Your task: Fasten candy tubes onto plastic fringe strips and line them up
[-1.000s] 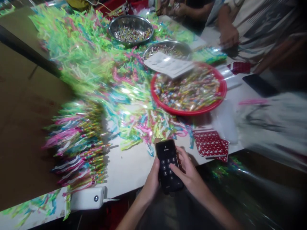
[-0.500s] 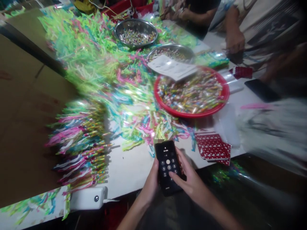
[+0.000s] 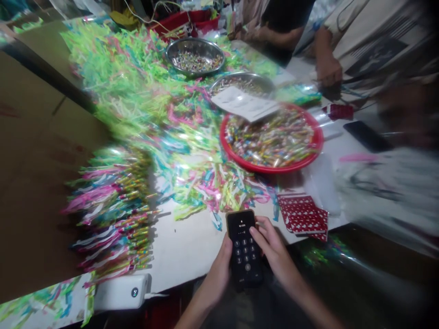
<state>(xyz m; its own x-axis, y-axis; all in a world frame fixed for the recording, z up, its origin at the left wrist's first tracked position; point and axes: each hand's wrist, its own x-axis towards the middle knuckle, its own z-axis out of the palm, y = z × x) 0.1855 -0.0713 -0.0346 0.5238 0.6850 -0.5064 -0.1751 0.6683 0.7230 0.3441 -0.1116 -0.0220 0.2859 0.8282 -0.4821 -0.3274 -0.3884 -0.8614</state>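
A black phone with a number keypad on its screen is held at the near edge of the white table. My left hand grips its left side, thumb on the edge. My right hand wraps the right side, and its thumb rests on the keypad. Just right of the phone lie red patterned packets. Colourful plastic strips lie just beyond the phone.
A red tray of wrapped sweets stands beyond, with a white sheet on its rim. Two metal bowls of sweets sit further back. A row of tasselled sticks and a white power bank lie left. Other people's hands work at the far right near another phone.
The phone and both hands have shifted slightly down and right in view. My right thumb has moved up from the lower keys to the upper right of the keypad.
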